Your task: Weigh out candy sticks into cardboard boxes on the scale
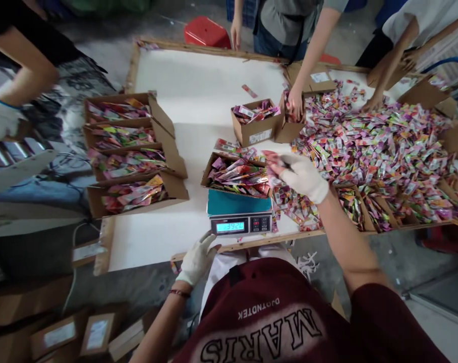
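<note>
A digital scale (239, 225) with a lit display stands at the table's near edge. On its teal plate rests a cardboard box (234, 190) filled with small colourful packets (238, 174). My right hand (302, 177), in a white glove with bare fingertips, is over the box's right end, its fingers closed on a reddish packet (270, 157). My left hand (196, 258), gloved the same way, lies at the table edge just left of and below the scale. Its fingers are stretched out and hold nothing.
A large heap of packets (365, 141) covers the table's right side. Several filled boxes (138, 201) stand in a row at the left. Two more boxes (261, 133) are beyond the scale, where a co-worker's hand (295, 103) reaches in. Other people stand around the table.
</note>
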Demonstrator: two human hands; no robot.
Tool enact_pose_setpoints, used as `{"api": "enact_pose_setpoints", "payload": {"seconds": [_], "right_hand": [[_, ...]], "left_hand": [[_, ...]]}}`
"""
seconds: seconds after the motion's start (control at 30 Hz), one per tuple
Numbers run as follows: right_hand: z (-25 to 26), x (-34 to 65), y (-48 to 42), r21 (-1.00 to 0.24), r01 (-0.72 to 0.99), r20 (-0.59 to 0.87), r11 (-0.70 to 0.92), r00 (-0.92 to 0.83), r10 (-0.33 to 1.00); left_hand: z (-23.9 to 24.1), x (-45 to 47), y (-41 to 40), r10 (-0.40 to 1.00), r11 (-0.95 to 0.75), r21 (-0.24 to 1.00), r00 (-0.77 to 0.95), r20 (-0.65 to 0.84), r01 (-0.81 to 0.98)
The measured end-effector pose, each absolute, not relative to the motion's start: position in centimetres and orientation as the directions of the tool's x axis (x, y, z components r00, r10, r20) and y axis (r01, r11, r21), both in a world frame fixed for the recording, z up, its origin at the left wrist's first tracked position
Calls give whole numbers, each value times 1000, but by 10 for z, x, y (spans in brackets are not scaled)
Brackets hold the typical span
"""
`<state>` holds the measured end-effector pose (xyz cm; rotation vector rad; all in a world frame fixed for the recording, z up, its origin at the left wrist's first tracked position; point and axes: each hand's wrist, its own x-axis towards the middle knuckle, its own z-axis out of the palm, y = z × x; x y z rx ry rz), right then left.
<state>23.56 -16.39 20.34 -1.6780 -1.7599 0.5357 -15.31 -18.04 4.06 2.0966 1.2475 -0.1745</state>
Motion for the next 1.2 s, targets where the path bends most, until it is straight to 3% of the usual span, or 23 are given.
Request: {"api": "enact_pose_setpoints", "payload": {"seconds": [0.1,0.17,0.3,0.47,0.7,0.87,0.97,1.07,1.13,1.2], "right_hand": [[208,205,-133,-709,662,263,242,-71,962],[208,202,-133,-728,630,318,270,-37,947],[202,228,-172,-810,571,302,135,208,930],[190,254,-213,-759,650,307,-30,397,865],[197,222,-201,-712,701,297,52,233,926],[190,201,-183,-629,771,233,96,69,970],[177,202,-166,-551,825,196,129,-23,980],[163,219,-132,-548,834,189,65,48,981],[155,236,-96,-496,867,124,-41,117,985],[148,251,-55,-339,928,6,-155,167,986]], "left_hand": [[48,-152,-183,736,-317,492,537,-412,811],[52,-157,-186,749,-297,505,526,-403,811],[67,-170,-181,837,-196,590,447,-316,783],[109,-173,-143,941,-207,703,335,-47,680],[182,-119,-91,872,-488,679,343,350,548],[210,-78,-79,789,-615,668,334,516,419],[205,-62,-75,732,-680,596,345,588,427],[185,-42,-76,601,-796,465,606,521,388],[168,-22,-78,470,-859,385,819,329,339],[153,-2,-80,425,-873,312,898,110,375]]}}
